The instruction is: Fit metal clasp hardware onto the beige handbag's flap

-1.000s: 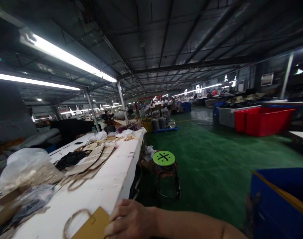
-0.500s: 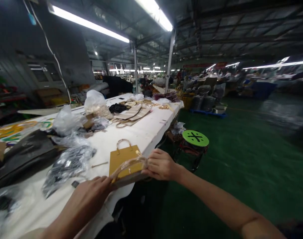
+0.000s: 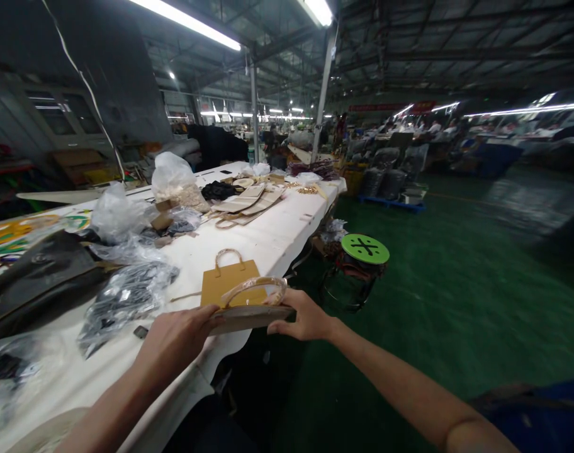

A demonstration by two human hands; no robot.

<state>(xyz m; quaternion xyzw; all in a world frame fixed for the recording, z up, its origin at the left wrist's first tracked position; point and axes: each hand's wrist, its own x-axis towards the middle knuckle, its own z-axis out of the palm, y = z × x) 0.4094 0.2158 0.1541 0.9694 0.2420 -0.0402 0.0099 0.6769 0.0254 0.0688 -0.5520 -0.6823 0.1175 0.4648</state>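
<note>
Two ends of a flat bag (image 3: 252, 316) are gripped at the worktop (image 3: 277, 236) edge, the left hand (image 3: 176, 340) closed on one, the right hand (image 3: 304, 314) on the other, a second bag (image 3: 228, 283) lying just beyond.

Dim hall, glaring ceiling tube lights (image 3: 187, 22), blurred, warped edges.

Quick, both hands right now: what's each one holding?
Left hand: closed on the near end of the flat bag stack.
Right hand: closed on the stack's far end.
</note>
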